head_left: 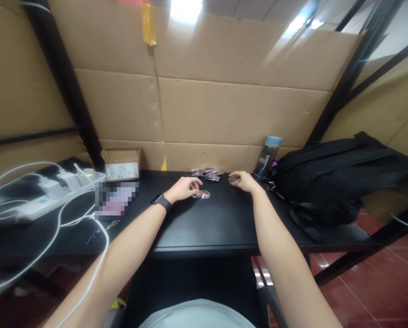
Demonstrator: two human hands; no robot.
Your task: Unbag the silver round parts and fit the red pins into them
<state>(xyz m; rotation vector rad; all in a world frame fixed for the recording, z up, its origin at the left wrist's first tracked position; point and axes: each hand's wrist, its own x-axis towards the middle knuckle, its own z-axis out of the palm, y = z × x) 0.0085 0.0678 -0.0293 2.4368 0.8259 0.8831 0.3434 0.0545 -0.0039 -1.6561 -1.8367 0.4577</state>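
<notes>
My left hand [184, 188] is over the black tabletop, its fingers curled and closed at the edge of a small round clear disc [197, 195]. Against that disc lies a second round clear disc [205, 194] with red marks. To the right, my right hand [245, 181] has bent fingers around something see-through and greyish, too blurred to make out. Between the hands and farther back is a small pile of shiny clear packets [207, 173] with red and dark print.
A power strip [58, 193] with white cables and a small open cardboard box [122, 164] stand left, near a pixelated flat object [117, 200]. On the right are a blue-capped bottle [268, 156] and a black backpack [340, 177]. Cardboard [204, 109] walls the back.
</notes>
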